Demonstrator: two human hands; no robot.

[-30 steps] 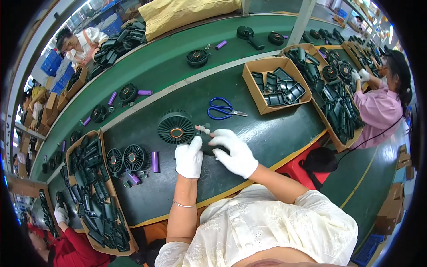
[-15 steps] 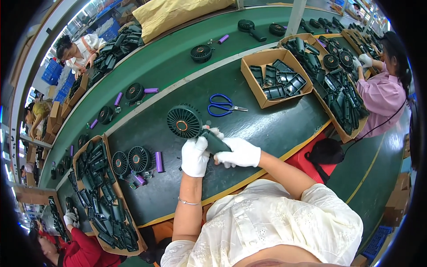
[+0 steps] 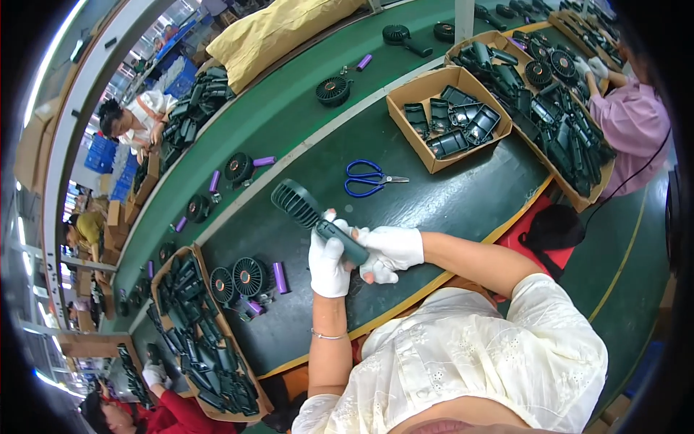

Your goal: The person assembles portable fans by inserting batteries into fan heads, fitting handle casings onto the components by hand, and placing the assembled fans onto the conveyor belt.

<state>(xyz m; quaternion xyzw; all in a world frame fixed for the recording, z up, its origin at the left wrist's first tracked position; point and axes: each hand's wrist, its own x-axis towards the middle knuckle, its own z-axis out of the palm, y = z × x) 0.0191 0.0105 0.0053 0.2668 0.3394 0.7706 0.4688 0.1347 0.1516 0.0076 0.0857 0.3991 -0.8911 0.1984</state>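
Observation:
A dark green handheld fan [image 3: 296, 202] is held above the table, its round grille turned edge-on toward the upper left. My left hand [image 3: 330, 264], in a white glove, wraps round the fan's handle just below the head. The white-gloved right hand [image 3: 388, 253] closes on the lower end of the same handle; its fingertips show bare. Beyond my hands lie blue-handled scissors [image 3: 367, 179] on the dark green tabletop. To the left of my left hand are two round fan heads [image 3: 250, 277] and purple battery cells [image 3: 280, 278].
At the left a carton of dark green casing parts [image 3: 202, 340] stands on the table. A smaller open carton [image 3: 434, 163] and a larger full one [image 3: 594, 189] stand at the right. A green conveyor belt [image 3: 289, 116] carries fan parts and cells. Co-workers sit around.
The fan has been turned from face-up to edge-on in my hands. My view has shifted, so the table's things appear a little displaced.

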